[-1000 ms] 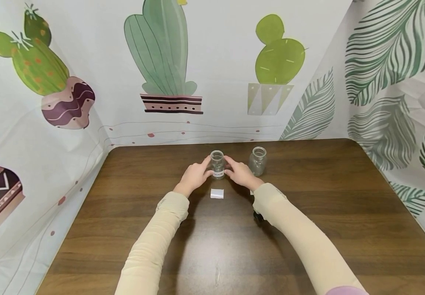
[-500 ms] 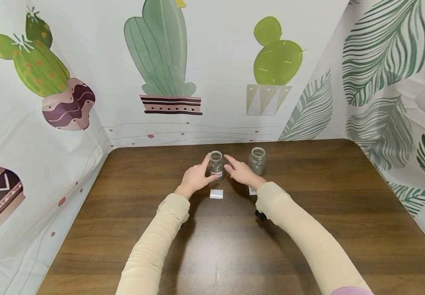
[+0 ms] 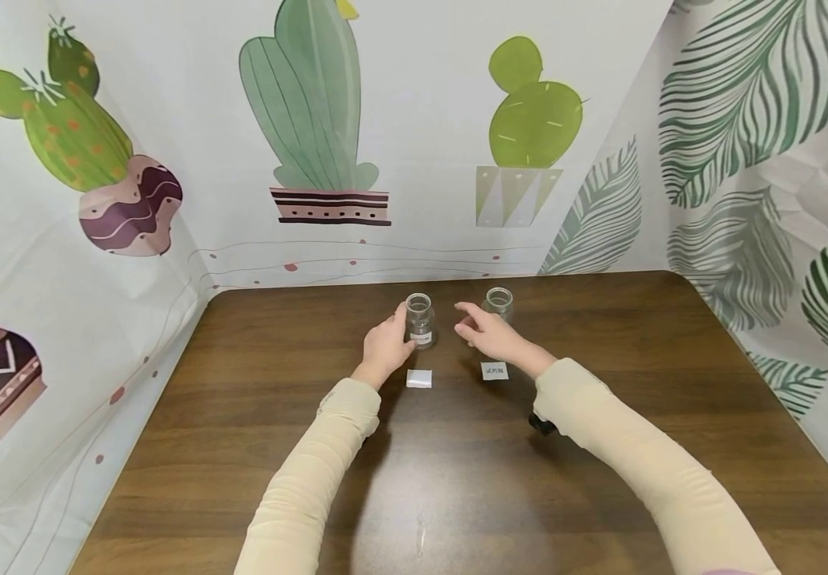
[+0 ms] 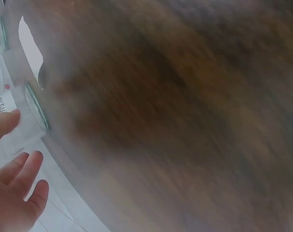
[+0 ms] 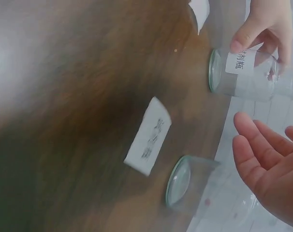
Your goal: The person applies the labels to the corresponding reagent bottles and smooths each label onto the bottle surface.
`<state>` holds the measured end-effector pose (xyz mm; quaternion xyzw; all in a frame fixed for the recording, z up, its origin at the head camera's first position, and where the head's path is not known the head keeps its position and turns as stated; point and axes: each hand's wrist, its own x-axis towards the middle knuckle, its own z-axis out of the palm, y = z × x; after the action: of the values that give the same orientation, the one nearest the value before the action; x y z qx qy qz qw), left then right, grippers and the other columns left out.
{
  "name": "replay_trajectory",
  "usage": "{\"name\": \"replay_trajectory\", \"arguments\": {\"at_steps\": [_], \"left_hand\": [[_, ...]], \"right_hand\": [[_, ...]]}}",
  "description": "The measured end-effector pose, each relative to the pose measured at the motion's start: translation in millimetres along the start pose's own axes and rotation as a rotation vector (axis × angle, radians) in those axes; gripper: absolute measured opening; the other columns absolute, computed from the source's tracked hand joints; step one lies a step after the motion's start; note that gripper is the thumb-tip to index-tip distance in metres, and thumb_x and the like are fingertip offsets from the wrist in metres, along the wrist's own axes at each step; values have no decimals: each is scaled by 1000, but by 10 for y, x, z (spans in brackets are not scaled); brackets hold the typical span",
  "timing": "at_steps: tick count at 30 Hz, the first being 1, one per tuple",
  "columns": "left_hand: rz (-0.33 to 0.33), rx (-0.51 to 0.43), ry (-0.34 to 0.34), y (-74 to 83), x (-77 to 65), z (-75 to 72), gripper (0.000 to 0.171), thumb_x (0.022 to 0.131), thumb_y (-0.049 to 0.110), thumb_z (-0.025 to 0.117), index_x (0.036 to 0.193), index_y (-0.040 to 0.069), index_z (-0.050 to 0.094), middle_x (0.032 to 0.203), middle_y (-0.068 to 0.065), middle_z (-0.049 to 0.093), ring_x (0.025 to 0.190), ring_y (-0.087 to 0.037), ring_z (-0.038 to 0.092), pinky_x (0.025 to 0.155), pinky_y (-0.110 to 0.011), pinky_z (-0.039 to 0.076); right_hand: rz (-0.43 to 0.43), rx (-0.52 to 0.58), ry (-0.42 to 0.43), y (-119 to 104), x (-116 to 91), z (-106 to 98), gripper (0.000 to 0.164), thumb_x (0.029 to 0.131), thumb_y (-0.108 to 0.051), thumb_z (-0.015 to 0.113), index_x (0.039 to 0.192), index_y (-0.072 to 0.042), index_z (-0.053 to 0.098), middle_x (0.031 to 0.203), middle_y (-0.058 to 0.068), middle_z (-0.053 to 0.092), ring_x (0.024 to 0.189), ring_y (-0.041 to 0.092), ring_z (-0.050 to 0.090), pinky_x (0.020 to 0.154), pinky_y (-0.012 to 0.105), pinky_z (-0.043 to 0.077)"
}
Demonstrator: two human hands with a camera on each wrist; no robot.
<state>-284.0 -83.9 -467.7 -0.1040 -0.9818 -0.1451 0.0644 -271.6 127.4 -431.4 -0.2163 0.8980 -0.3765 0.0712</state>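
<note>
At the back of the table a clear glass jar (image 3: 419, 313) stands upright, a white printed label on its front. My left hand (image 3: 385, 348) holds its left side; the thumb lies over the label's edge and the fingers reach behind the glass, as the right wrist view shows. To the right stands a second clear glass jar (image 3: 499, 298), partly hidden by my right hand (image 3: 491, 332). That hand is between the two jars, fingers loosely extended around nothing. A printed paper label (image 3: 494, 371) lies in front of the second jar, and a white paper slip (image 3: 419, 379) before the first.
The brown wooden table (image 3: 277, 479) ends just behind the jars, against a white cloth backdrop (image 3: 435, 120) with printed cacti and leaves. A small black device (image 3: 541, 423) shows under the right sleeve (image 3: 622, 447).
My right hand has let go of the labelled jar and moved right, in front of the second jar. The printed paper label has come into full view. My left hand stays at its jar.
</note>
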Motion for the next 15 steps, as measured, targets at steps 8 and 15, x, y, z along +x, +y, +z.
{"name": "replay_trajectory", "arguments": {"at_steps": [8,15], "left_hand": [[-148,-42,-23,-23,-73,-92,71,73,24,68,131,11,30,108,-11,60,85,-29,62,67,-41,48],[-210,-14,-140,78,-184,-111,16,73,25,63,85,16,57,89,-6,64,80,-28,61,58,-39,45]], "right_hand": [[-67,-176,-92,218,-341,-130,35,80,-11,60,112,1,53,99,18,63,93,28,60,81,42,45],[15,-190,-127,419,-493,-196,37,73,-10,65,107,0,57,97,18,63,91,30,59,77,43,45]]}}
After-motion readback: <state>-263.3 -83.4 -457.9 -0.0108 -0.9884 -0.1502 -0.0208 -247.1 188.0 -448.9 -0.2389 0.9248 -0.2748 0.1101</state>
